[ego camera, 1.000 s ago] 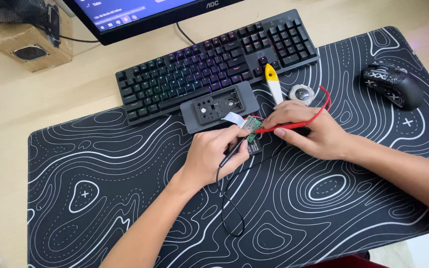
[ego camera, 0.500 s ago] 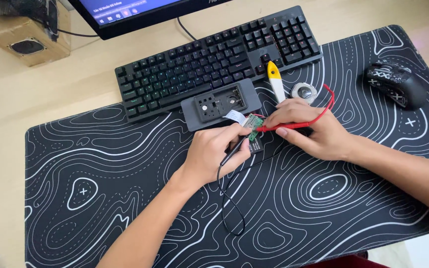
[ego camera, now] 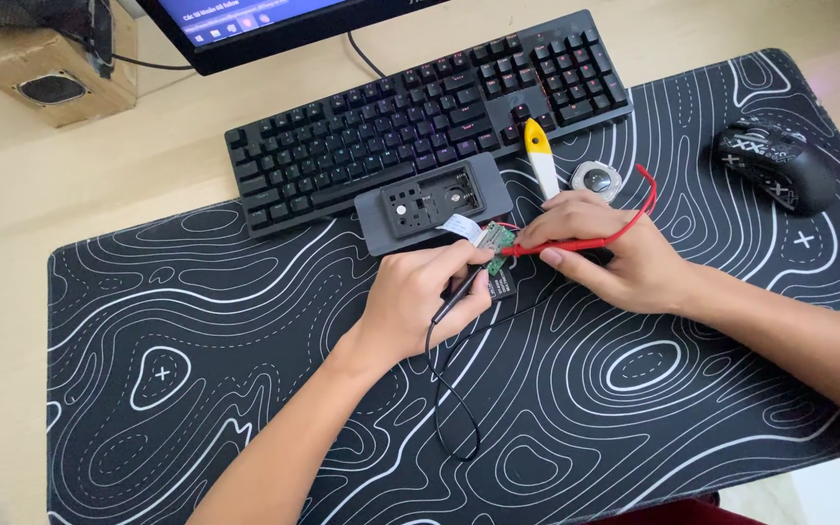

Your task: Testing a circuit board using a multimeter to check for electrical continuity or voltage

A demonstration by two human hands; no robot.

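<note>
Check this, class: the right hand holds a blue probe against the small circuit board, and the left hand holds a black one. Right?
Not quite. The head view shows the right hand holding a red probe, not blue, on the circuit board. The left hand does hold a black probe.

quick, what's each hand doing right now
Left hand: shut on black probe.
Right hand: shut on red probe, tip at circuit board.
</note>
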